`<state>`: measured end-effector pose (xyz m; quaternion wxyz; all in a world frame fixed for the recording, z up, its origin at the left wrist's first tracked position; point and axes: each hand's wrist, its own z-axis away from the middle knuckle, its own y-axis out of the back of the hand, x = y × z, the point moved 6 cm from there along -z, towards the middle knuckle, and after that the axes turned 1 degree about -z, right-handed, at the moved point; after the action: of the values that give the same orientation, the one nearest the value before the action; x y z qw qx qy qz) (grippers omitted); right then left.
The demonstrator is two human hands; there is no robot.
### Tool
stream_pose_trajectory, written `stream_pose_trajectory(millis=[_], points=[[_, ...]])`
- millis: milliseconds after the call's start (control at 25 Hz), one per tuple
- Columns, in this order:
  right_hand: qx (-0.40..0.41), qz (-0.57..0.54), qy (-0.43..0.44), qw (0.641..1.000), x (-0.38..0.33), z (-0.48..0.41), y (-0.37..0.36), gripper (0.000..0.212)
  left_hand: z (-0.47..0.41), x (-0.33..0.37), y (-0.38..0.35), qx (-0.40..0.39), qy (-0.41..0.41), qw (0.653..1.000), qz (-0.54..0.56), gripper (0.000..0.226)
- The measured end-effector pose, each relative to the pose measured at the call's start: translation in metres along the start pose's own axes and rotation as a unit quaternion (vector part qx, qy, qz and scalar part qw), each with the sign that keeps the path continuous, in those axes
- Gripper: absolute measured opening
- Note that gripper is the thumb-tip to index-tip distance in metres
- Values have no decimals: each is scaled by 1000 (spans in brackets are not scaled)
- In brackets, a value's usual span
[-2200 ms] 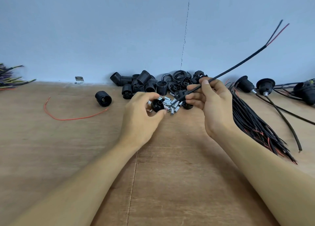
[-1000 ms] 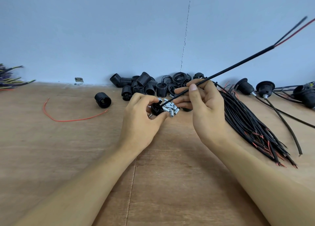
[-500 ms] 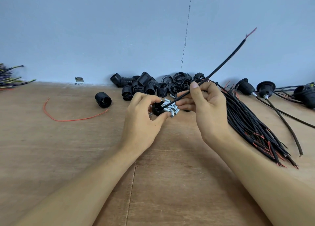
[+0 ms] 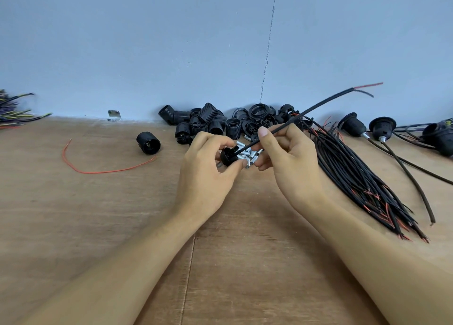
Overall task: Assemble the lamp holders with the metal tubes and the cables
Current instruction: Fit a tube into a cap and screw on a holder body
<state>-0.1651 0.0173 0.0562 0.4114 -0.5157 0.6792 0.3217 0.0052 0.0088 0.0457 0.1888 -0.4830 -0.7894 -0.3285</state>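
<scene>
Left hand (image 4: 206, 172): fingers and thumb curl round a small black lamp holder cap (image 4: 228, 156) and hold it just above the table (image 4: 122, 214).
Right hand (image 4: 291, 162): thumb and forefinger pinch one black cable (image 4: 306, 111) close to its lower end.
Deciding relation: the cap lies just left of the right hand, and the cable's tip meets the cap's top. Whether the tip is already inside the hole cannot be told.
Cable axis: from the cap it rises up and to the right, ending in split red and black cores in front of the wall.
Likely move: the right hand feeds the cable down-left along that axis while the left steadies the cap.
Between the hands: metal tubes (image 4: 248, 155) lie loose on the table.
Further out: cable bundle (image 4: 355, 172) to the right, spare holder parts (image 4: 210, 121) by the wall.
</scene>
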Motion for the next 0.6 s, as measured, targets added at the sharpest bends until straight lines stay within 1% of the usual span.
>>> stream_pose_trajectory(millis=[120, 200, 280, 320, 360, 440, 520, 600], points=[[-5, -11, -22, 1000, 4, -1, 0, 22, 1, 4, 0, 4, -9, 1000, 11, 33], [-8, -10, -27, 1000, 3, -3, 1, 24, 2, 6, 0, 4, 2, 999, 38, 31], [-5, -8, -26, 1000, 2, -5, 3, 27, 4, 5, -2, -15, 49, 995, 90, 27], [-3, -10, -29, 1000, 1, -6, 4, 29, 5, 3, -6, -39, 94, 986, 131, 26], [-2, -11, -32, 999, 1, -7, 5, 31, 7, 2, -12, -72, 149, 968, 190, 26], [-8, -7, -43, 999, 1, -7, 5, 34, 13, 4, -26, -140, 247, 903, 323, 31], [-32, 12, -64, 997, 3, -6, 2, 36, 18, 8, -36, -190, 298, 843, 406, 34], [-82, 18, -91, 992, 5, -4, -5, 37, 20, 11, -41, -227, 315, 802, 455, 33]])
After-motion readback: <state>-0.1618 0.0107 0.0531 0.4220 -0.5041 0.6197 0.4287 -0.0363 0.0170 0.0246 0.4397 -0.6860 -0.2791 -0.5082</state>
